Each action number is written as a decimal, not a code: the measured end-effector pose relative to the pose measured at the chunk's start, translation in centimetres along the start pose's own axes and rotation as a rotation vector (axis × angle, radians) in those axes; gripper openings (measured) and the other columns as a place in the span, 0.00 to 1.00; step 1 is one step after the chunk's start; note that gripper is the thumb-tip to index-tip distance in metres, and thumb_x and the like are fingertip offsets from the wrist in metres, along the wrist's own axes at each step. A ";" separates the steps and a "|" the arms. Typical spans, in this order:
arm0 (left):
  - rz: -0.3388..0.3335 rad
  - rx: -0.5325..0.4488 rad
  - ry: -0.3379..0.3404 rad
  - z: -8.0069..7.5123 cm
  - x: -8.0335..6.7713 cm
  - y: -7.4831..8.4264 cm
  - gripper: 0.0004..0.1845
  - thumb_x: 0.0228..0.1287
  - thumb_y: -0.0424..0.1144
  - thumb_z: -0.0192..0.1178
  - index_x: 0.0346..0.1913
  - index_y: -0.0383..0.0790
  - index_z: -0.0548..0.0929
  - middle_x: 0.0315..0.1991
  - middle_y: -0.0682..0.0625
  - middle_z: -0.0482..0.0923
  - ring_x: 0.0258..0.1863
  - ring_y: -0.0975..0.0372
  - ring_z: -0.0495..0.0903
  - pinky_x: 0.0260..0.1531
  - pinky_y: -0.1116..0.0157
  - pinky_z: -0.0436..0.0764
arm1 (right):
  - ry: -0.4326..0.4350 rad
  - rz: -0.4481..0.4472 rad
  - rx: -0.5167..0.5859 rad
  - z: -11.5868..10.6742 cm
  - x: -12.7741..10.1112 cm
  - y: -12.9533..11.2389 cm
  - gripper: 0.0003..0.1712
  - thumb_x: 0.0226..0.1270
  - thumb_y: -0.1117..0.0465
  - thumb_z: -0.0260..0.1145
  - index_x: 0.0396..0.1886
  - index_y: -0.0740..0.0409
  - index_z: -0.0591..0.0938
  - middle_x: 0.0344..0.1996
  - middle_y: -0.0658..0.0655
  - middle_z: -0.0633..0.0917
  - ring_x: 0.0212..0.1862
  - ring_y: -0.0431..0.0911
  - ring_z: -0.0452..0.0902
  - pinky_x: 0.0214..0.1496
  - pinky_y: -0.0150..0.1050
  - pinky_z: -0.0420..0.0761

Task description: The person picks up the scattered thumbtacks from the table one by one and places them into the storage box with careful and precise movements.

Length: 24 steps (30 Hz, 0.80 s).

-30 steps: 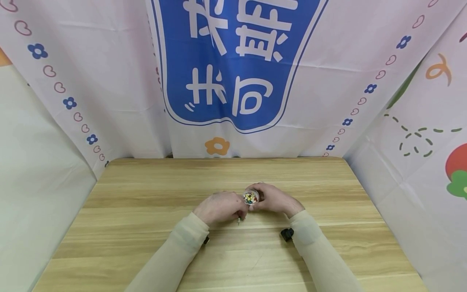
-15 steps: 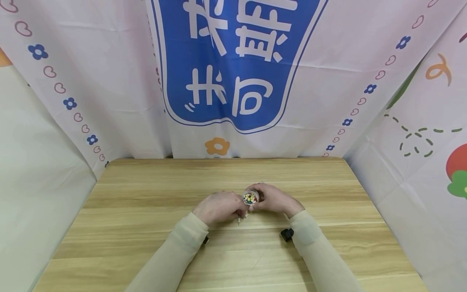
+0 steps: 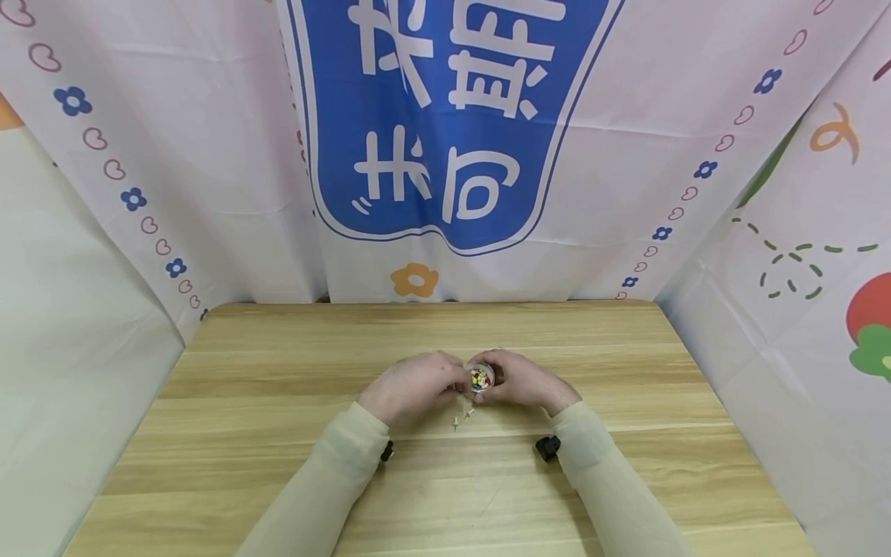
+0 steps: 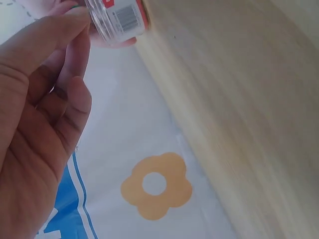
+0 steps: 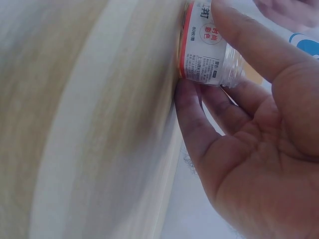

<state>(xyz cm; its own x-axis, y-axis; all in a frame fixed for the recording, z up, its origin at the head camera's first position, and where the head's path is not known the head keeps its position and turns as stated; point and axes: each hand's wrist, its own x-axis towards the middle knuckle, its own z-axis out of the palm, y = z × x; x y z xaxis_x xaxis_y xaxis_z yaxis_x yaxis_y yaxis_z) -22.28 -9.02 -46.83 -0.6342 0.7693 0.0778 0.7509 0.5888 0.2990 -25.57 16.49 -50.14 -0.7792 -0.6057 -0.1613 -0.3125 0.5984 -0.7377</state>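
A small clear jar of colourful push pins stands upright on the table, its mouth facing up. My right hand grips it from the right, thumb and fingers curled round its labelled side. Over the left of the jar's mouth is my left hand. In the left wrist view, the thumb and forefinger of that hand pinch together beside the jar's rim, and a sliver of green, like a push pin, shows at the tips. Two pale push pins lie loose on the table in front of the jar, one push pin nearer me.
The wooden table reaches back to a white printed curtain with a blue panel. Black wrist cameras hang under both sleeves, the right camera in plainer view. More printed cloth lines both sides.
My left hand has lifted from the tabletop beside the loose pins up to the jar's mouth, uncovering the second pin. My right hand and the jar have stayed put.
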 end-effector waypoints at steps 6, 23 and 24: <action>-0.029 0.011 0.068 0.3 0.5 0.3 0.04 0.81 0.35 0.77 0.51 0.47 0.95 0.46 0.54 0.94 0.44 0.64 0.89 0.51 0.61 0.93 | -0.001 0.013 0.006 0.0 0.0 0.0 0.34 0.75 0.58 0.87 0.76 0.56 0.86 0.68 0.59 0.91 0.63 0.47 0.88 0.72 0.48 0.89; -0.139 0.040 0.170 2.3 2.2 0.8 0.08 0.83 0.33 0.74 0.58 0.46 0.94 0.50 0.52 0.96 0.50 0.59 0.94 0.57 0.58 0.95 | 0.030 0.026 -0.037 0.0 -0.1 0.1 0.34 0.74 0.56 0.88 0.75 0.56 0.86 0.65 0.57 0.91 0.59 0.47 0.84 0.67 0.47 0.84; -0.143 0.038 0.168 2.3 2.3 0.7 0.09 0.83 0.33 0.74 0.59 0.46 0.94 0.51 0.52 0.96 0.50 0.59 0.94 0.57 0.57 0.95 | 0.031 0.026 -0.039 0.0 -0.1 0.1 0.35 0.74 0.56 0.88 0.75 0.57 0.86 0.64 0.57 0.92 0.59 0.47 0.84 0.67 0.47 0.84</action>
<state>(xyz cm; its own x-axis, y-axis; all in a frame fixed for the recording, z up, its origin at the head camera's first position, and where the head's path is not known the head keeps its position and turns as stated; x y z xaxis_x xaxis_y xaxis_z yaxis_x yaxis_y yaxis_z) -22.76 -6.25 -48.63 -0.7542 0.6268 0.1958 0.6554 0.7003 0.2828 -25.47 16.61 -50.18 -0.8035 -0.5737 -0.1590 -0.3125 0.6339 -0.7075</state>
